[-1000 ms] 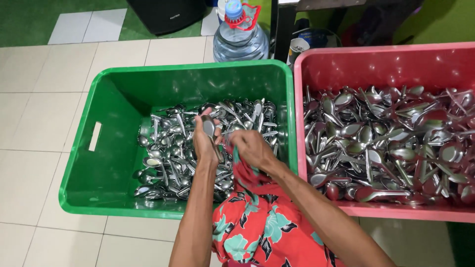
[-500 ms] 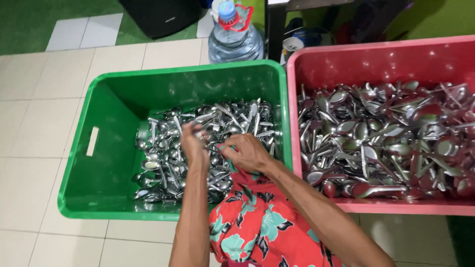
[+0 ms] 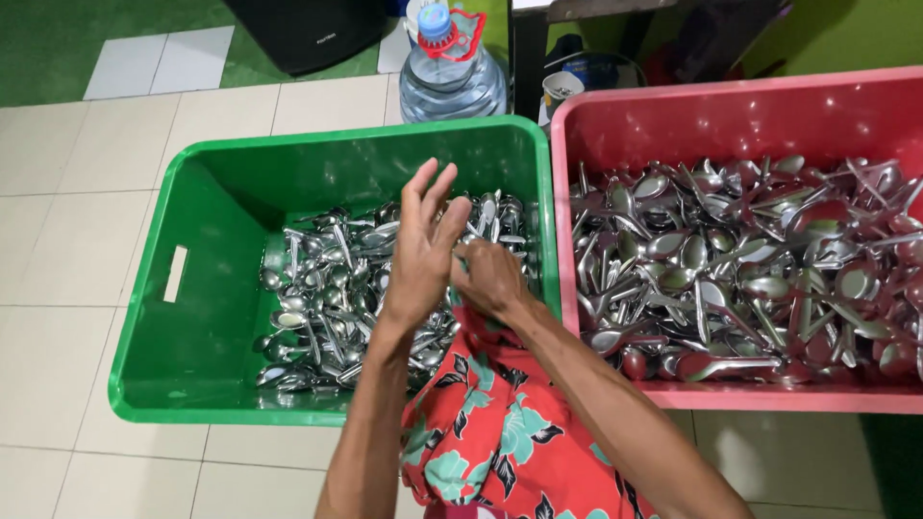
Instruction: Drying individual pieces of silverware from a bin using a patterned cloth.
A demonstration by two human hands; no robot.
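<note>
A person's left hand (image 3: 423,252), fingers spread apart, is raised above a heap of metal spoons (image 3: 336,288) in a green crate (image 3: 192,384), while the right hand (image 3: 490,279) is curled beside it on a red floral cloth (image 3: 500,432). A pink crate (image 3: 769,396) of spoons stands just beside, a water bottle (image 3: 450,77) behind.

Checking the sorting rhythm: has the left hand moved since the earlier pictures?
Yes. The left hand has lifted off the spoons and risen toward the green crate's far wall, fingers spread open.
</note>
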